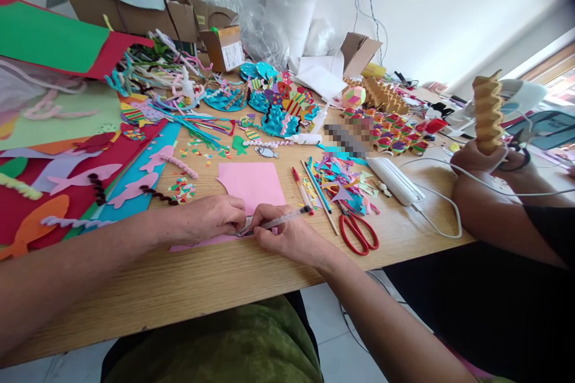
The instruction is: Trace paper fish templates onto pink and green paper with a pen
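My right hand (290, 236) is closed around a clear pen (287, 218) with a dark end, its tip pointing down left at a strip of pink paper (202, 244) by the table's front edge. Curled fingers of my left hand (220, 215) press on that strip, close to the pen tip. A small pale piece (245, 226) shows between the hands; its shape is mostly covered. Just beyond lies a larger pink sheet (251, 182) with a curved cut-out in its left edge. Red-handled scissors (359, 233) rest to the right of my right hand.
A red pen (302, 187), coloured paper scraps (344, 182) and a white power strip (395, 181) lie to the right. Paper fish (135, 188) with fuzzy stems cover the left. Decorated blue plates (274, 116) stand behind. A co-worker's hand (478, 158) holds folded yellow paper (489, 111).
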### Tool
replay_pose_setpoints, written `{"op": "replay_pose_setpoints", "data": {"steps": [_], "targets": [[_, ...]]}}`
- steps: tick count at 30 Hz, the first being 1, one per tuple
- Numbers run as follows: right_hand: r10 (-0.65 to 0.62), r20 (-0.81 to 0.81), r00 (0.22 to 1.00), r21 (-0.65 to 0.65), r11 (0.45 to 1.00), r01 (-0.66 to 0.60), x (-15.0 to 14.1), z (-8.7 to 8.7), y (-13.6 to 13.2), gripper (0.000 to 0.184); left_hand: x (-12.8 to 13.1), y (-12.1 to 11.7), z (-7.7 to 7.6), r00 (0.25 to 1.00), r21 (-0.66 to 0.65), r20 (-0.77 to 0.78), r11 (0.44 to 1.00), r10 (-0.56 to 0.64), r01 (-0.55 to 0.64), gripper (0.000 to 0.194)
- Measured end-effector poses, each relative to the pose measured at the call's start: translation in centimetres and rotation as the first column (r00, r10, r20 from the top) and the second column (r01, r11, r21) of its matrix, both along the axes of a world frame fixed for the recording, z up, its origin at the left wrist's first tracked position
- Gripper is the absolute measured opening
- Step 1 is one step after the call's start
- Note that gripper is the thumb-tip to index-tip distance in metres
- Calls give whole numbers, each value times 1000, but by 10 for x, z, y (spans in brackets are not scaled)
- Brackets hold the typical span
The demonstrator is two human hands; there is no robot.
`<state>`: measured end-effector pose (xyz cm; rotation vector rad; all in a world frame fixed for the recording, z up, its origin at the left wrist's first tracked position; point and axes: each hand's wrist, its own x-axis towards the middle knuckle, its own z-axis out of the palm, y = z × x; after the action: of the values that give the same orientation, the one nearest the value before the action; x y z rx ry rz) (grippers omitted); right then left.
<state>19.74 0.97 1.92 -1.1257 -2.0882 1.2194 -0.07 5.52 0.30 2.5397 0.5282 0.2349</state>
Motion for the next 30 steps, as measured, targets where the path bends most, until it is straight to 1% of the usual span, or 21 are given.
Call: {"op": "replay_pose_setpoints", "data": {"steps": [9, 15, 18, 24, 30], "targets": [[-14, -20, 1000, 22, 1000, 14, 0, -3, -2, 12, -2, 0, 2, 999, -41, -22, 999, 24, -25, 20], [-24, -45, 999, -7, 1000, 23, 0, -5, -1, 10, -2, -1, 2, 999, -40, -44, 999, 33, -34, 18], [-31, -40, 999, -15, 999, 31, -1, -4, -1, 9, -2, -1, 2, 999, -35, -34, 999, 34, -35, 18], [-32, -7, 999, 32, 999, 33, -5, -2, -2, 11, -2, 0, 2, 1000, -33, -1, 999, 23, -23, 21], [-41, -10, 999, 39, 998, 41, -6, -1, -2, 11, -2, 0, 1, 1000, -40, 7, 999, 24, -24, 21]]}}
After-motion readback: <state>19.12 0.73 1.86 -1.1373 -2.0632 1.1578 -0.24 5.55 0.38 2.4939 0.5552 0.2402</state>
